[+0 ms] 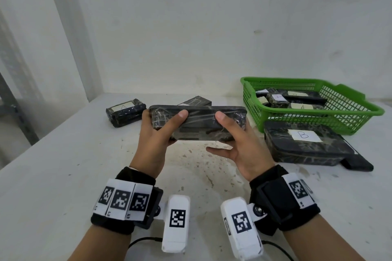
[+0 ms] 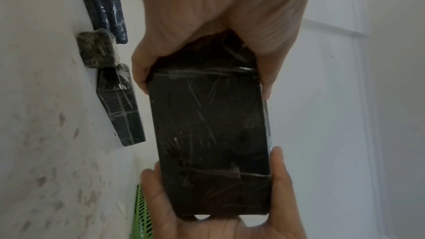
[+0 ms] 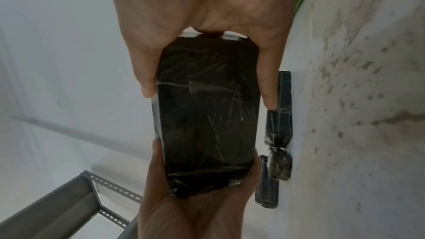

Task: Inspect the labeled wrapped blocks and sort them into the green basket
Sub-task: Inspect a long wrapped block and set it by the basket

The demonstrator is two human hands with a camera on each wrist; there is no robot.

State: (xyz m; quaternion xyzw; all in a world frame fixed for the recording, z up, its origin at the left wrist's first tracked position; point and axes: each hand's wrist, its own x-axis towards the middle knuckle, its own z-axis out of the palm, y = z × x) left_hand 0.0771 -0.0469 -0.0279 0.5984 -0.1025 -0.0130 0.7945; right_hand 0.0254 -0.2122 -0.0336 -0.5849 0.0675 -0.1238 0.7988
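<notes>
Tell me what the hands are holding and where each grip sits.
One long black plastic-wrapped block, held above the table: left hand grips its left end, right hand its right end.

black wrapped block (image 1: pixel 198 122) held level above table, label unseen.

Both hands gripping wrapped block (image 1: pixel 198 122), above table (image 1: pixel 63 165)

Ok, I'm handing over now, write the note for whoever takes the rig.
Left hand and right hand each grip an end of one wrapped block, held above the table; no label shows on it.
Green basket, back right, already holds several blocks, some marked A.
Left: a B block before the basket, an A block and another block further back.
</notes>
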